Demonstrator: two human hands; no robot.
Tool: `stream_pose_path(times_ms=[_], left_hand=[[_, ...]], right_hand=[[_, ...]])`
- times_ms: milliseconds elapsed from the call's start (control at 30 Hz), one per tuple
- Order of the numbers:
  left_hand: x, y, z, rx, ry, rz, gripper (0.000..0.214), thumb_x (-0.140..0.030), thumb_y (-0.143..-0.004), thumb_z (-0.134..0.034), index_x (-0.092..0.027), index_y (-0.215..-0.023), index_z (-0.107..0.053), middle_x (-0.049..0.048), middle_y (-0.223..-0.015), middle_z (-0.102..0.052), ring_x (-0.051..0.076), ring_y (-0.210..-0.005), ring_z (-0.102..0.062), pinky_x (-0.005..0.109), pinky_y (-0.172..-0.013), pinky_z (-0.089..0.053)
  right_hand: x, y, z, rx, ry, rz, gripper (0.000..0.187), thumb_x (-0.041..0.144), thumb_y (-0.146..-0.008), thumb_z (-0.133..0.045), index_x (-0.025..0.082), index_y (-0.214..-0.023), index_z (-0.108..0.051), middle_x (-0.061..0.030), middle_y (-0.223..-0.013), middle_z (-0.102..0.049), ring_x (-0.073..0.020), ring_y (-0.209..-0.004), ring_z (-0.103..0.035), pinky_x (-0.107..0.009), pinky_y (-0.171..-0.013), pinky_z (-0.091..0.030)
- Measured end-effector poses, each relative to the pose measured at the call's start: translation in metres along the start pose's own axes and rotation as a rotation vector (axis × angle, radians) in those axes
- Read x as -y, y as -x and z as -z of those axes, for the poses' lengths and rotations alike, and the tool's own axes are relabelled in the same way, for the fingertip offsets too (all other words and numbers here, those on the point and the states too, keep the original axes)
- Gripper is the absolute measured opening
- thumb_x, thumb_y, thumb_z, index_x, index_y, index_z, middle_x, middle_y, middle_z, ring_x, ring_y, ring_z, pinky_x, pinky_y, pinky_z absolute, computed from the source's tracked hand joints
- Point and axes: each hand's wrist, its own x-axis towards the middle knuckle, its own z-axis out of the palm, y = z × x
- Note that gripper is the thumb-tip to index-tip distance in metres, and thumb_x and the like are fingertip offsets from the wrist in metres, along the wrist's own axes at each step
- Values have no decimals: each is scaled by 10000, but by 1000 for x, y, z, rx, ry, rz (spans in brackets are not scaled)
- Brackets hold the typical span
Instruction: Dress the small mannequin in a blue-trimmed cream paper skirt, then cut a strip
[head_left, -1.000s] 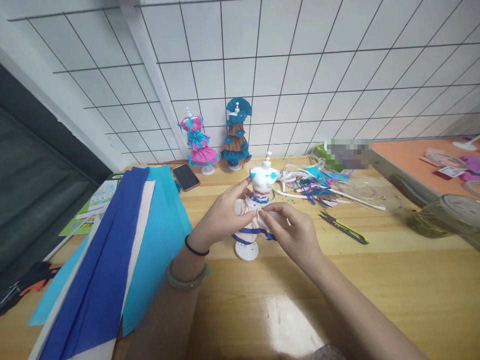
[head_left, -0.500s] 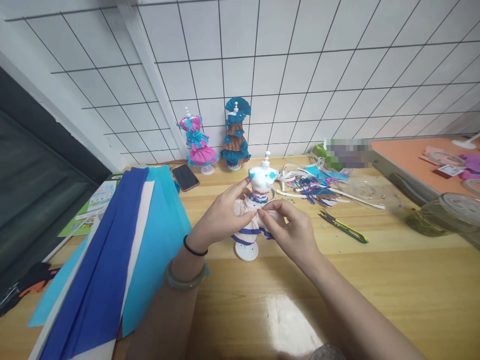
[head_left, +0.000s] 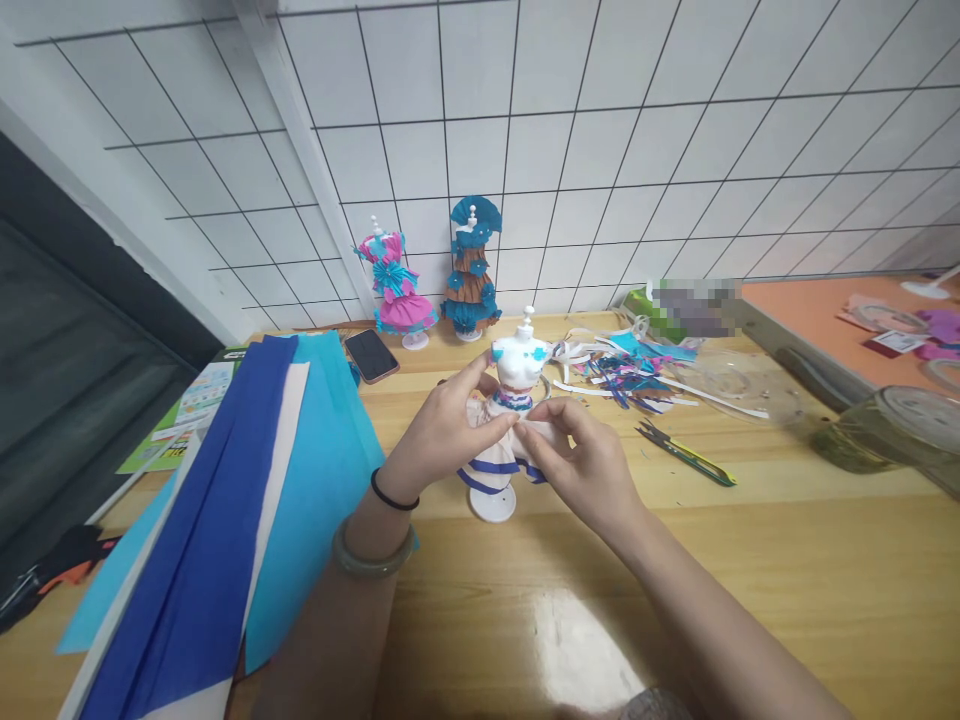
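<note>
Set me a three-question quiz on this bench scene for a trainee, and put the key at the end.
1. Multiple choice. Which colour is the band near the hem of the pale skirt on the white mannequin?
A) Orange
B) Dark blue
C) Pink

2. True or false. The snips lie on the wooden table, to the right of the person's right hand.

3. Fill the gap. Of the two dressed figures near the tiled wall, the right-hand figure wears teal and ____.

Key: 1 B; 2 true; 3 brown.
</note>
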Motion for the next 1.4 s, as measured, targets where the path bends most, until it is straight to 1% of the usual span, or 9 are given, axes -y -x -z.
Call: stream_pose_path(times_ms=[100,233,300,600,833,1033,1133,1267,1400], left_hand=[[6,0,-1,-15,-33,-29,547,-304,-783,-623,-195,-1282,-427,40,-1022,-649,189,-939,-595,300,-814,-445],[15,0,-3,-13,-35,-95,687,-372,-782,-645,-190,-1362,-326,51,-1036,-645,186,-945,-594,309,-838,-450],[15,1,-3,-8,-33,-97,718,-399,-769,-657,-194,-1368,-318,50,-1039,-643,187,-943,-593,315,-846,-452],[3,2,-1,5,15,-4,629,-268,-757,-628,-185,-1330,-382,41,-1001,-645,168,-887,-591,279,-801,-469],[8,3,-3,19,20,3,677,-282,-757,-629,-178,-1362,-344,60,-1073,-626,179,-946,-577,308,-864,-453],[1,2,-1,42,46,-10,542,-276,-773,-618,-188,-1273,-428,40,-1041,-631,169,-916,-586,297,-837,-456],[-1,2,-1,42,44,-23,519,-250,-776,-605,-194,-1261,-429,45,-1059,-627,176,-932,-589,301,-836,-455],[-1,2,0,27,9,-27,457,-256,-772,-609,-207,-1204,-468,42,-1032,-631,184,-914,-589,298,-803,-461],[-1,2,0,19,0,-34,453,-264,-769,-611,-209,-1198,-475,41,-1032,-636,188,-905,-591,297,-784,-468]], right_hand=[[-3,-1,1,-32,29,9,123,296,-825,-582,215,-866,-500,5,-713,-582,-126,-582,-536,-229,-536,-406],[-4,-1,0,-25,40,28,123,302,-834,-564,214,-878,-492,4,-713,-581,-127,-580,-536,-234,-548,-416],[-3,-1,1,-28,51,35,125,295,-832,-567,212,-891,-494,-7,-745,-598,-135,-610,-554,-242,-572,-428],[-7,-4,23,70,117,28,171,329,-828,-585,207,-948,-589,-60,-913,-679,-197,-812,-631,-300,-710,-477],[4,0,27,181,106,-38,176,362,-842,-578,201,-791,-627,-1,-686,-646,-139,-603,-570,-241,-563,-426],[9,2,21,233,37,47,182,317,-882,-527,209,-918,-669,-19,-758,-689,-137,-595,-582,-251,-557,-437],[6,2,17,229,-4,65,189,302,-890,-514,208,-944,-668,-35,-795,-696,-154,-668,-617,-263,-597,-464],[1,1,14,174,-45,67,154,287,-877,-537,211,-925,-662,-45,-861,-706,-171,-769,-642,-278,-675,-486],[-2,2,11,115,-31,15,127,322,-858,-567,213,-868,-631,-38,-821,-703,-172,-717,-639,-283,-656,-485]])
